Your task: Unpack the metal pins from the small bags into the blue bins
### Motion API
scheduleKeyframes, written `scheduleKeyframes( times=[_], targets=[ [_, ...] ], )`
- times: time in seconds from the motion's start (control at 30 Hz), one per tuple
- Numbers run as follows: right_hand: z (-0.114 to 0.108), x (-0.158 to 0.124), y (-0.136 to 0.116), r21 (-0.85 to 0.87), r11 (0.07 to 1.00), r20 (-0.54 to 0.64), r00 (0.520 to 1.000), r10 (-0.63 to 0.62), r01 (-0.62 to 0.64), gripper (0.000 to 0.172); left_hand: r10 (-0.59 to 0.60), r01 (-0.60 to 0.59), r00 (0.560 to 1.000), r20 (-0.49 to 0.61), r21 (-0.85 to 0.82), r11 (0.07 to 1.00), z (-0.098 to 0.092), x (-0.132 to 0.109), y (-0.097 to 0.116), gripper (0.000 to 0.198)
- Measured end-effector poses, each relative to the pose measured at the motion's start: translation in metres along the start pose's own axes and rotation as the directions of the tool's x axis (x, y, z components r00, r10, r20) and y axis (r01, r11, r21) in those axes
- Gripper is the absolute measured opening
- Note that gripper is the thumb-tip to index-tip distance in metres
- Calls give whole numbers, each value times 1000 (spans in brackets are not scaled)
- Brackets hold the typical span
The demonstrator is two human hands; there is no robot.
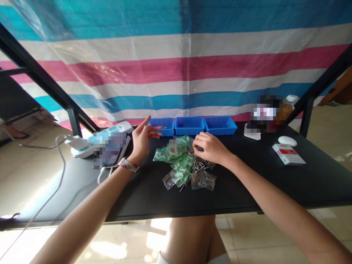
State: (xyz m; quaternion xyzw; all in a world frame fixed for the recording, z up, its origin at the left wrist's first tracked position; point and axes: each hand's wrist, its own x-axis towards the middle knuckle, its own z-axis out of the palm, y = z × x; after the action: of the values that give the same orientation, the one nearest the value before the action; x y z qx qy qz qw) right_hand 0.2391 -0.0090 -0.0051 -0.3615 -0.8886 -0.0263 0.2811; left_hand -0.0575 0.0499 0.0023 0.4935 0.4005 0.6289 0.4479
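My left hand [143, 138] is raised at the near left corner of the left blue tray [161, 132], thumb and fingers spread, holding nothing. A small clear item shows in that tray. My right hand [210, 146] is over the right side of a mixed pile, its fingers curled together; whatever they hold is hidden. In the pile lie green-tinted plastic packets [183, 165], loose thin metal pins [196, 167] and clear packets [205, 181] with small brass-coloured pieces inside. A middle blue tray [189, 130] and a right blue tray [221, 130] stand in line behind the pile.
On the left of the black table [233, 194] are a white power strip [123, 128] with a plugged-in charger [76, 143], and a phone on a stand [112, 150]. At right lie a small box [288, 154], a white mouse-shaped object [287, 141] and a bottle [288, 106].
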Motion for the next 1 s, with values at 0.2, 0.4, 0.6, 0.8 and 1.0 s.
scheduleKeyframes(
  times=[0.2,0.4,0.6,0.8,1.0],
  targets=[
    [4,6,-5,624,730,-87,903,421,-280,18,418,-565,815,401,391,727,10,-23,1,49],
    [11,11,-21,934,117,227,813,536,-337,53,525,-883,461,715,311,352,24,-42,9,33],
    [13,8,-28,916,122,277,821,500,-383,43,525,-817,546,653,275,508,28,-47,7,8],
    [9,0,-28,412,907,-301,927,224,-85,41,153,-290,901,405,303,908,32,-49,6,33],
    [-7,1,-33,3,991,-366,923,-121,131,33,-7,-138,856,517,242,960,34,-51,16,39]
  ],
)
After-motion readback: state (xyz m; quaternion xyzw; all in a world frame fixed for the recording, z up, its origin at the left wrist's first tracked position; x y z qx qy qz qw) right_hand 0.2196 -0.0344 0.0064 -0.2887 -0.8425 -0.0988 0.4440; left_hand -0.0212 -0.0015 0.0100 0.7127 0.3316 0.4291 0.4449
